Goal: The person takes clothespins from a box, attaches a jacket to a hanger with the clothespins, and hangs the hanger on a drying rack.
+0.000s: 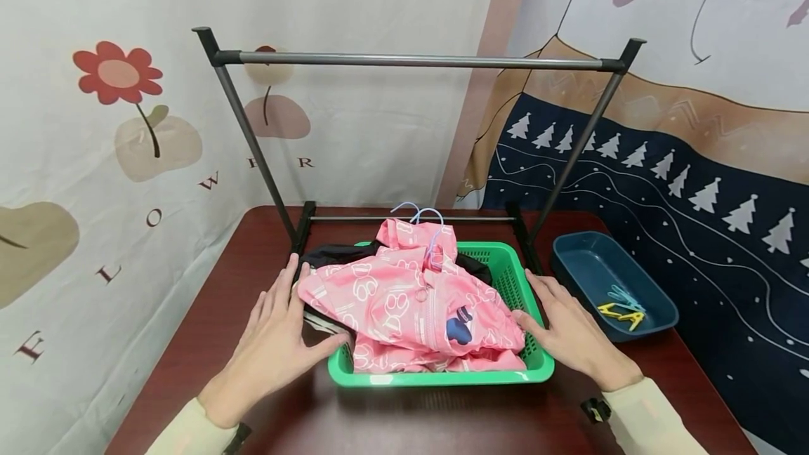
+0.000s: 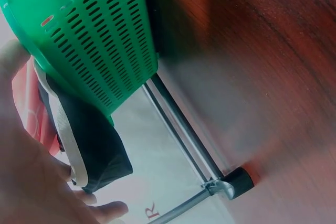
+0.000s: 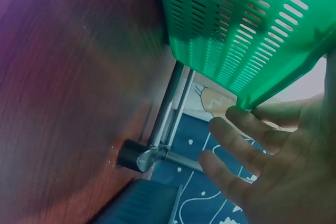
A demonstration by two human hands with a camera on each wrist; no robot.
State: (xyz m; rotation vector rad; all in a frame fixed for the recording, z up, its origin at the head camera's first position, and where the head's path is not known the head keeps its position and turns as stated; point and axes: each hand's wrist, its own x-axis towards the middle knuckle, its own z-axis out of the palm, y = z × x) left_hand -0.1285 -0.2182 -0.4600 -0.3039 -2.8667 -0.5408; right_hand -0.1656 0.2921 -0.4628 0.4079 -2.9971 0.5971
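Note:
A green perforated basket (image 1: 442,378) stands on the table, heaped with clothes. On top lies a pink garment (image 1: 388,293) with white print and a dark blue patch; pale hanger hooks (image 1: 432,212) rise from its collar. Black cloth (image 1: 338,253) shows beneath. My left hand (image 1: 272,346) lies along the basket's left side, fingers extended by the overhanging cloth; in the left wrist view its thumb is right at the rim, beside dark cloth (image 2: 92,135) with a white edge. At the right side, my right hand (image 1: 571,328) spreads straight fingers (image 3: 241,145) against the basket's rim.
A metal rack with a grey top bar (image 1: 411,60) stands behind the basket, its feet on the dark red table (image 1: 253,258). To the right sits a blue tray (image 1: 590,248) holding yellow clips (image 1: 622,314) and light blue clips (image 1: 622,297). Printed curtains hang behind.

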